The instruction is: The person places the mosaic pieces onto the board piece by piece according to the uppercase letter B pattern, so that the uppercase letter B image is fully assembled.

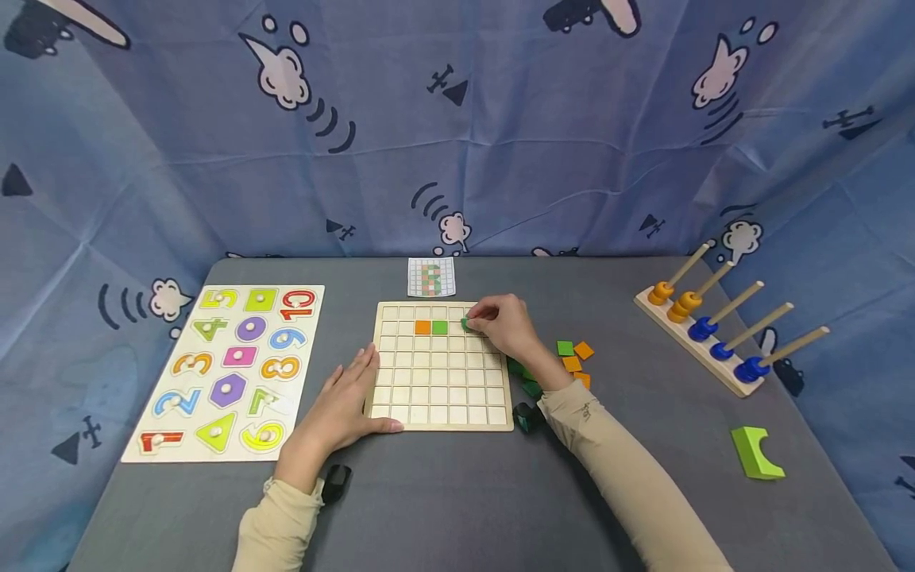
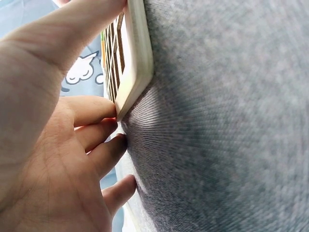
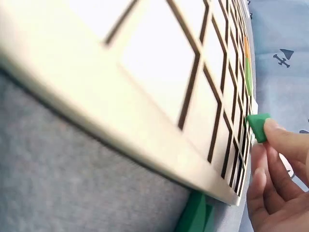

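Observation:
A wooden grid board (image 1: 438,378) lies flat on the table, with an orange tile (image 1: 423,327) and a light green tile (image 1: 439,327) side by side in its second row. My left hand (image 1: 348,397) rests against the board's left edge and near corner, fingers extended, thumb on the front rim. Between thumb and fingertips, my right hand (image 1: 506,324) pinches a dark green tile (image 3: 258,126) over the right part of that same row. The tile is tilted, and the fingers partly cover it in the head view. Whether it touches the board I cannot tell.
Loose green tiles (image 1: 565,348) and orange tiles (image 1: 572,364) lie right of the board, partly behind the right forearm. A patterned card (image 1: 431,291) lies beyond the board. A number puzzle (image 1: 203,380) is left; a bead stacker (image 1: 696,343) and green arch block (image 1: 752,457) are right.

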A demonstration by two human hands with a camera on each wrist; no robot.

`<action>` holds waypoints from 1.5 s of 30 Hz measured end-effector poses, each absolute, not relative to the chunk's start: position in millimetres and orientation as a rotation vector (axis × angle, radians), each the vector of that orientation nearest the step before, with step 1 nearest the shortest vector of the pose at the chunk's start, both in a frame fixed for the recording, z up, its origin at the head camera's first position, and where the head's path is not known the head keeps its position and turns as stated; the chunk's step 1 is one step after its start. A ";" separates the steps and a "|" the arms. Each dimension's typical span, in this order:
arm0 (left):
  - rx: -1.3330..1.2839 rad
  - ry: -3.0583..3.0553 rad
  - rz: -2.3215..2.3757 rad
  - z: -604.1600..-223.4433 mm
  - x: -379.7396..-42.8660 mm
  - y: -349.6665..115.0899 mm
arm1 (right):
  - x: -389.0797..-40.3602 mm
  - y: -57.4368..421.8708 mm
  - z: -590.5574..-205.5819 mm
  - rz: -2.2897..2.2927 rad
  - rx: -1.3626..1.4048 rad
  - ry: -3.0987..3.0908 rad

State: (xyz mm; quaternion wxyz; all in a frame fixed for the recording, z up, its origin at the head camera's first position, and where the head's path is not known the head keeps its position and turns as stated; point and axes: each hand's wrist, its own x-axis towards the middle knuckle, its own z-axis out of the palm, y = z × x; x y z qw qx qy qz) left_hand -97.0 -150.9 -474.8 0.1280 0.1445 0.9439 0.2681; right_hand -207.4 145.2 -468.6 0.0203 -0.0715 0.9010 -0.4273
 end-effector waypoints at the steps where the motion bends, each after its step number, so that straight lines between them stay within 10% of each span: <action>1: 0.417 2.745 0.778 -474.7 -97.1 -151.0 | -207.7 143.8 -469.0 -1.337 -0.214 2.796; 45: 0.433 2.746 0.788 -473.6 -96.0 -149.9 | -189.6 194.0 -463.2 -1.116 -0.439 2.699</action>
